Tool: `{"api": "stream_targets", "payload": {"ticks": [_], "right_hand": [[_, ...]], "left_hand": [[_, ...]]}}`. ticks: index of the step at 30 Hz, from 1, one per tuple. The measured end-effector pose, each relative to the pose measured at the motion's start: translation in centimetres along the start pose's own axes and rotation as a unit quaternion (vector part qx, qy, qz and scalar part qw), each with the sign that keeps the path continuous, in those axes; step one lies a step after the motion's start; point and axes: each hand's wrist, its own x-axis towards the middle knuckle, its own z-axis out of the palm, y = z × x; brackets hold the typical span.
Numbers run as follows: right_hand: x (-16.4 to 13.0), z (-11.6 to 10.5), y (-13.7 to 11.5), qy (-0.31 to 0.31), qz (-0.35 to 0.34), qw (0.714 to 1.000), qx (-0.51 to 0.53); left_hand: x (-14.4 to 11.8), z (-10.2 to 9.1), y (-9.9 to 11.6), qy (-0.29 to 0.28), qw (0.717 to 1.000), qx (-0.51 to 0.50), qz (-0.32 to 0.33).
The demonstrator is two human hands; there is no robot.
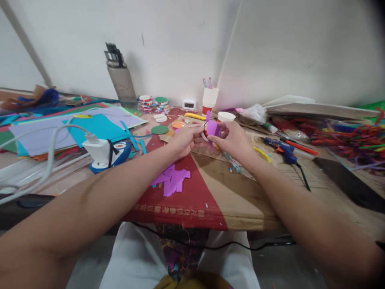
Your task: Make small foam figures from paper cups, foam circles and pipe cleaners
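Observation:
Over the middle of the table, both hands hold a small round paper craft with a purple disc on top [213,128] and purple tabs sticking out above and below. My left hand [187,140] is closed on its left side, where a white and multicoloured edge shows. From the right, my right hand [233,138] pinches it, thumb against the purple face. Purple paper strips [173,180] lie in a loose pile nearer to me, on the red part of a cardboard sheet [204,192]. A green paper disc [159,129] rests left of my left hand.
Behind the hands stand a paper cup with pens [209,98], a small digital clock [189,105] and two stacked striped paper crafts [162,104]. A blue glue gun [284,150] lies right. At left are coloured sheets [93,130], a water bottle [122,82] and a power strip [116,156].

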Motion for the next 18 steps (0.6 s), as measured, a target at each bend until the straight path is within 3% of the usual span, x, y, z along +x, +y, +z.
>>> {"api": "stream_targets", "payload": {"ticks": [8, 18], "right_hand": [[-0.5, 0.4, 0.2, 0.063, -0.092, 0.993, 0.042], [-0.9, 0.3, -0.7, 0.109, -0.132, 0.984, 0.057]], "left_hand": [[-0.5, -0.3, -0.1, -0.041, 0.995, -0.001, 0.092], [-0.8, 0.0, -0.3, -0.060, 0.982, 0.023, 0.178]]}}
